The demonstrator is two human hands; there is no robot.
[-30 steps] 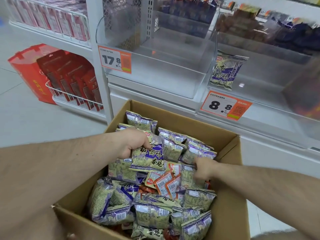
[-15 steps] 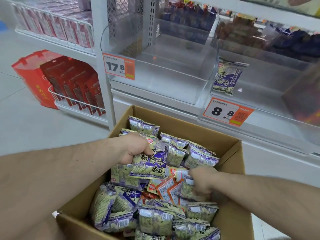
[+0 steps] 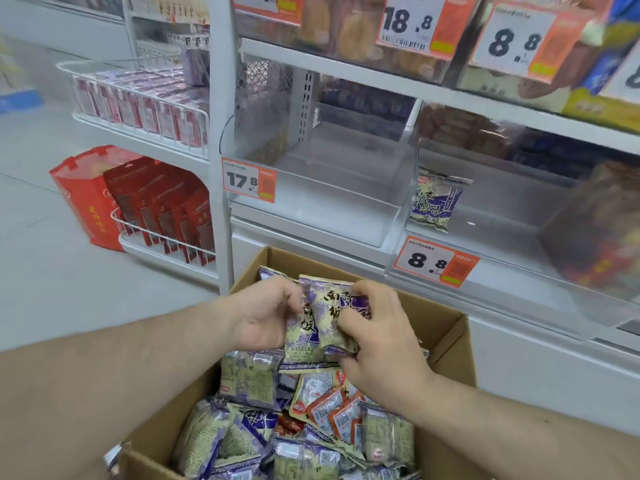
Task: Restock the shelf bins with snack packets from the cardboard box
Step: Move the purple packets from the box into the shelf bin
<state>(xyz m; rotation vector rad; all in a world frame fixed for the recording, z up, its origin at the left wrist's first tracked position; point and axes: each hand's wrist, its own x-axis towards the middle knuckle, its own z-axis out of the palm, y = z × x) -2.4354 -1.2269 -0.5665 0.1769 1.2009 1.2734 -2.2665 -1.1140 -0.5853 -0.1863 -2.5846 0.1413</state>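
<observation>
Red boxes (image 3: 166,209) in wire basket (image 3: 162,237), left

The scene is lit evenly and brightly from overhead; shadows are faint. Beyond the fingers (image 3: 294,299), a small glare spot is seen on the clear bin (image 3: 471,223). Motion blur is noted toward the right edge, and lines are bent by wide-angle distortion.

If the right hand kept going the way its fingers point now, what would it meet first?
The right hand points left across the box, so it would likely meet the packets it grips first, then the left hand holding them from the other side. Depth is hard to judge.
</observation>
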